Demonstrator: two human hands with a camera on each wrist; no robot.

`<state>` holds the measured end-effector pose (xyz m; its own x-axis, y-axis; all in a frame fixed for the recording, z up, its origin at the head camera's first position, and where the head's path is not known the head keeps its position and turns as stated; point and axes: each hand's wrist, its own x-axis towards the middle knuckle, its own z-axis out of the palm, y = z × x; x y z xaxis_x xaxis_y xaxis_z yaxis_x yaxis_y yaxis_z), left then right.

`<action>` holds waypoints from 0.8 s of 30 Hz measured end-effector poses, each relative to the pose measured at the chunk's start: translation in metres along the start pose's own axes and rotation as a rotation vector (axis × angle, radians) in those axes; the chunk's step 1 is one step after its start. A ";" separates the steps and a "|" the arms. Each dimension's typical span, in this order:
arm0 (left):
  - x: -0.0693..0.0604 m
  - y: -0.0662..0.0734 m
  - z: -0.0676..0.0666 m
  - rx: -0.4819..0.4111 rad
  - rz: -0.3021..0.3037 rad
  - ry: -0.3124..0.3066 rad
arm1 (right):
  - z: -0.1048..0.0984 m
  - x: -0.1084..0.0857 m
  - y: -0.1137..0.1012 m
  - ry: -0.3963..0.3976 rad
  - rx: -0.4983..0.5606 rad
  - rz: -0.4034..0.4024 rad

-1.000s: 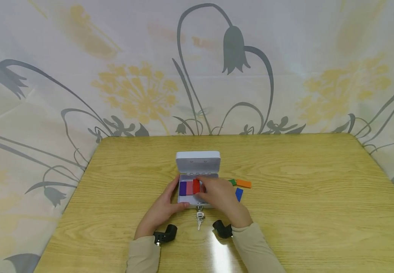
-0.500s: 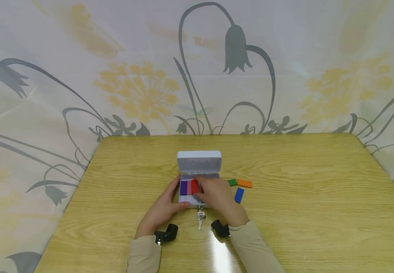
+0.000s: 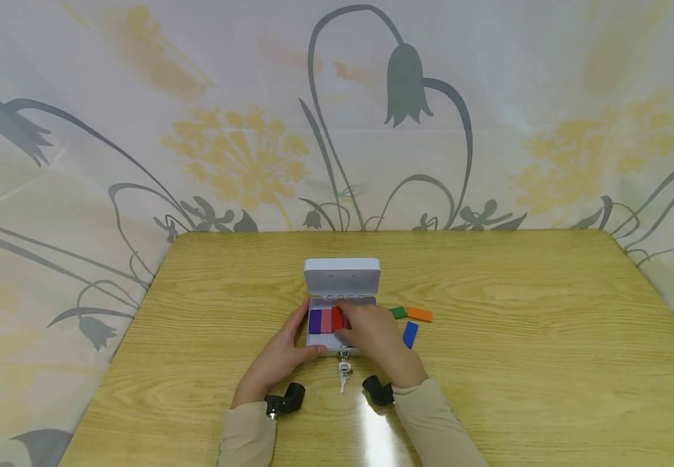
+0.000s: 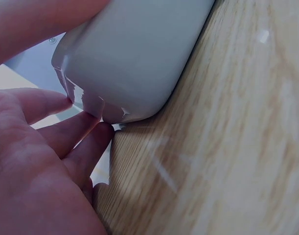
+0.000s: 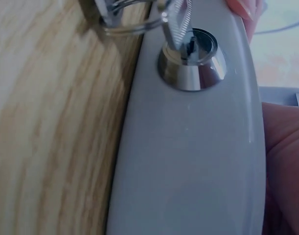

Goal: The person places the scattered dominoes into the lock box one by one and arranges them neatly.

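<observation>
Tan sleeves (image 3: 247,433) cover both arms, closest to us, and each wrist wears a small black camera (image 3: 287,399). Just past them, a key (image 5: 178,27) is stuck in a round, shiny lock (image 5: 191,76). A metal ring (image 5: 132,28) goes through it, and another key (image 3: 343,383) dangles below. The lock is on the front of a white box (image 3: 324,341), which stands open on the wooden table (image 3: 517,337).

The left hand (image 3: 281,355) holds the box at its left side. Its thumb is on the front edge, and its other fingers reach along the side toward the back. The right hand (image 3: 379,334) reaches into the box, and its grip is narrow: thumb and pointer finger pinch a red block (image 3: 337,318). That red block is inside the box, next to a pink block (image 3: 326,322), with a purple block (image 3: 315,322) on the pink one's other side. I can't tell if the red one touches the bottom.

To the right of the box, a blue block (image 3: 410,334) lies on the table near the right wrist. A bit farther back are a green block (image 3: 397,312) and an orange block (image 3: 420,314), end to end. Behind the blocks in the box, the lid (image 3: 342,280) stands up on its hinges. Past the table is a pale backdrop (image 3: 342,155) with big grey and yellow flowers.
</observation>
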<state>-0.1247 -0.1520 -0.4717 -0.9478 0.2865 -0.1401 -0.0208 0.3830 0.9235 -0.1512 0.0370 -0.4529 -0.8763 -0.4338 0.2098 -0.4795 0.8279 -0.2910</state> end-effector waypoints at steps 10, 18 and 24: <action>0.000 0.000 0.000 0.002 -0.011 -0.006 | 0.001 0.000 -0.003 -0.001 -0.037 0.015; -0.001 0.002 0.001 -0.004 -0.008 -0.007 | 0.003 0.000 -0.004 -0.011 -0.059 0.019; 0.000 0.001 0.000 0.009 -0.028 -0.004 | 0.004 0.001 -0.006 -0.014 -0.082 0.033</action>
<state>-0.1245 -0.1517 -0.4707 -0.9455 0.2793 -0.1676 -0.0445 0.3991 0.9158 -0.1491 0.0307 -0.4547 -0.8922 -0.4106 0.1881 -0.4458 0.8676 -0.2202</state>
